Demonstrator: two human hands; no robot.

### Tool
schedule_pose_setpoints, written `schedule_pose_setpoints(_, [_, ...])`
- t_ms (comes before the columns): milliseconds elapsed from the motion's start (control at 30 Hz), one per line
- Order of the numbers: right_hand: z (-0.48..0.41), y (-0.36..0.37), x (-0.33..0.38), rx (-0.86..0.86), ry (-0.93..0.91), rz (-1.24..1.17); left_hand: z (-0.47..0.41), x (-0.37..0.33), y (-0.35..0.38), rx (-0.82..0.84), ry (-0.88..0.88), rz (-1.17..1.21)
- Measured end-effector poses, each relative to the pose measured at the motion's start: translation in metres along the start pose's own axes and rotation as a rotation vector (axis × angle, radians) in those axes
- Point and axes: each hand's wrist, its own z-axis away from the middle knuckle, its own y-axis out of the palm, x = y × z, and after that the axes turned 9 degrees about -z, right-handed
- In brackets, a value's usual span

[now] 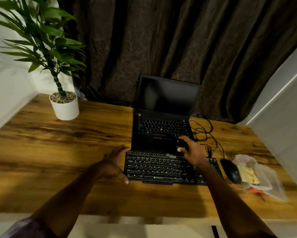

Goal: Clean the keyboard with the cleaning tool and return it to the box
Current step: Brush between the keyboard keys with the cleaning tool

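Observation:
A black external keyboard (161,167) lies on the wooden desk (58,152) in front of an open laptop. My left hand (115,164) grips the keyboard's left edge, thumb at the front corner. My right hand (191,152) is closed around a dark cleaning tool (181,145) whose pale bristles (170,155) touch the keyboard's top rows. A clear plastic box (261,177) with yellow contents sits at the right of the desk, its lid beside it.
The black laptop (161,127) stands open just behind the keyboard. A black mouse (231,170) and tangled cables (206,133) lie to the right. A potted plant (65,107) stands at the back left. A dark curtain hangs behind.

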Motion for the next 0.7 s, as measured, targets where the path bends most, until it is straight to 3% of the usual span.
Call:
schedule_pose_setpoints(367, [-0.010,0.015,0.007,0.032,-0.051,-0.064,-0.004,0.005,0.003,-0.011,0.001,0.028])
schedule_pose_setpoints(700, [-0.001,-0.016,-0.024,-0.025,-0.024,0.045,-0.005,0.007,0.004,-0.004,0.007,0.030])
